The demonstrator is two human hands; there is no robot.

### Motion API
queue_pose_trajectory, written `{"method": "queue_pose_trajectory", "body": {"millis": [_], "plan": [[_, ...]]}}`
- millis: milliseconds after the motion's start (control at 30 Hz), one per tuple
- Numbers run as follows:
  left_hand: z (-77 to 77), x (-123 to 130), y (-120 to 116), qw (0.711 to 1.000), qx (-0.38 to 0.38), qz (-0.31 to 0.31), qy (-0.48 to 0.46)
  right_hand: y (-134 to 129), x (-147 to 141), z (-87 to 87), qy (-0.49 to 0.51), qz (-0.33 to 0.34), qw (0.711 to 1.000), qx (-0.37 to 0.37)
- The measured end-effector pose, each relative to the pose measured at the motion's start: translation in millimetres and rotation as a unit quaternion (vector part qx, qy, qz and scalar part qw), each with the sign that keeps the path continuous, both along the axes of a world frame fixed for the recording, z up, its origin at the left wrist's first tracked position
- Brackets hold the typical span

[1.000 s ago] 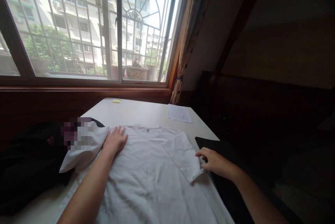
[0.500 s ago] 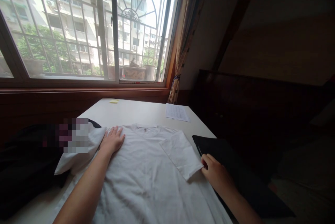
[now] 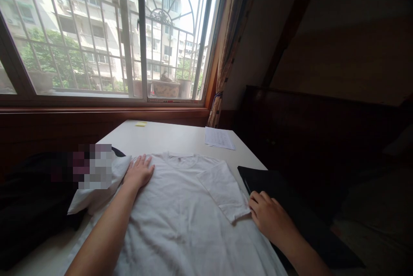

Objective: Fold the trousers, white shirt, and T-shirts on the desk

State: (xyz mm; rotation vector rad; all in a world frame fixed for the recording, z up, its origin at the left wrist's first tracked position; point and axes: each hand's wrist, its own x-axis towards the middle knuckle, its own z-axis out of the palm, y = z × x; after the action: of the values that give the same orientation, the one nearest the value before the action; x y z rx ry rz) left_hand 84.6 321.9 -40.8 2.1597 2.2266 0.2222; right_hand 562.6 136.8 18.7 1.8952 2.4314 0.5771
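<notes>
Right now, the white shirt [image 3: 180,211] lies on the white table [image 3: 174,136], with its neck [image 3: 180,161] toward the window [image 3: 141,52]. My left hand [image 3: 139,172] rests flat on it, fingers a little spread. My right hand [image 3: 269,213] is curled by the sleeve [image 3: 222,192]; I can't tell if its fingers pinch the cloth. Some paper [image 3: 219,138] lies past the shirt, near the table's far corner.

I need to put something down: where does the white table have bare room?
Mainly the far stretch of the table, bordered by the yellow slip, the printed sheets and the shirt's collar. The shirt fills the near middle; the left is crowded by the dark heap and left hand, the right edge by the right hand and flat black item.
</notes>
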Motion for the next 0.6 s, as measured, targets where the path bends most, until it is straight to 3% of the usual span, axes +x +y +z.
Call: {"method": "queue_pose_trajectory", "body": {"millis": [100,200,400,500,600], "plan": [[-1.2,0,1,1.000,0.003,-0.001,-0.002,12,-10,7.7,0.038,-0.002,0.999,-0.013],[-1.6,-1,1,1.000,0.006,-0.003,-0.003,34,-21,4.1,0.108,0.012,0.994,-0.022],[-0.7,0,0,1.000,0.011,-0.003,-0.006,78,-47,-29.2,0.180,-0.018,0.978,-0.108],[-1.0,0,0,1.000,0.012,-0.002,-0.007,89,-58,-43.4,0.181,-0.061,0.968,-0.161],[-1.3,0,0,1.000,0.008,-0.001,-0.007,96,-64,-48.0,0.182,-0.080,0.965,-0.168]]}}
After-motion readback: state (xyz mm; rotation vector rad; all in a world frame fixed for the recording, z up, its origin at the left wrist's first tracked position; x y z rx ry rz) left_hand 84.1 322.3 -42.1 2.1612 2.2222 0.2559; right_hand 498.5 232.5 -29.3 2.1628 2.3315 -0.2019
